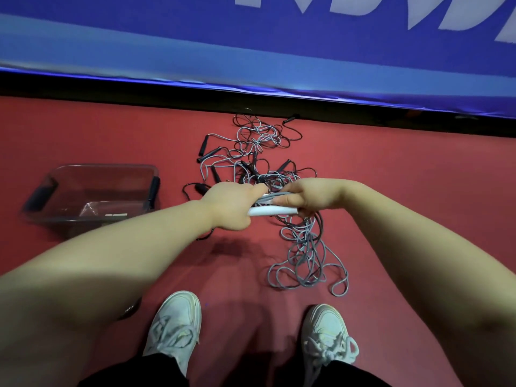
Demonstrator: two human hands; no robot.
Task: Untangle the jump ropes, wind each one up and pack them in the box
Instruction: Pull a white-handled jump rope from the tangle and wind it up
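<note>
left hand [230, 205] and right hand [305, 195] both grip the white handles [275, 210]. grey rope [307, 258] hangs to the floor. tangle [257, 152] lies just beyond, box [92, 191] at left. best approach, i judge: hold handles paired, wind slack in even loops, lifting it clear of the tangle.

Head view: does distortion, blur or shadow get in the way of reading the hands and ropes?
Head view: wide-angle bending bows the blue banner and swells the forearms; the left hand and right hand, gripping the white handles, look slightly soft; faint shadows lie on the red floor beneath them; the rope tangle is readable.
</note>
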